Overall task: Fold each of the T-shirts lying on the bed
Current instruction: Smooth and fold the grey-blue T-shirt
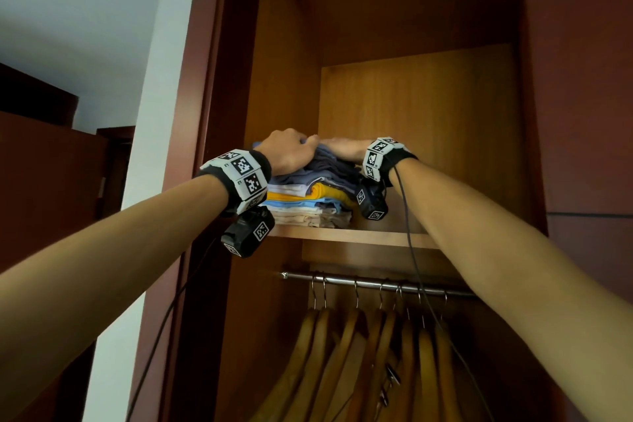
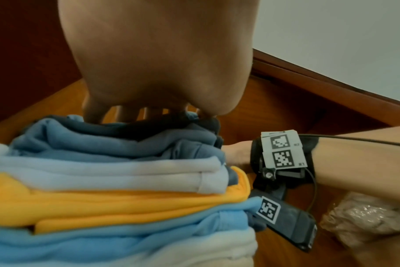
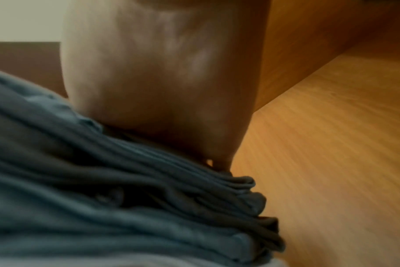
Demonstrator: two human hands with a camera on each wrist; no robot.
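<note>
A stack of several folded T-shirts (image 1: 308, 199) in grey-blue, white, yellow, light blue and cream sits on a wooden wardrobe shelf (image 1: 359, 236). My left hand (image 1: 291, 149) arches over the top dark grey-blue shirt (image 2: 117, 133), its bent fingers (image 2: 126, 113) dipping behind the shirt's far edge. My right hand (image 1: 346, 147) lies flat on the top of the stack from the right side, palm down on the same shirt (image 3: 103, 198). Its fingertips are hidden in the right wrist view. No bed is in view.
The shelf runs on bare to the right of the stack (image 3: 331, 144); a plastic-wrapped packet (image 2: 365, 216) lies there. Wardrobe walls close both sides. Below hang a metal rail (image 1: 376, 283) and several wooden hangers (image 1: 359, 353). A white wall (image 1: 102, 27) is at the left.
</note>
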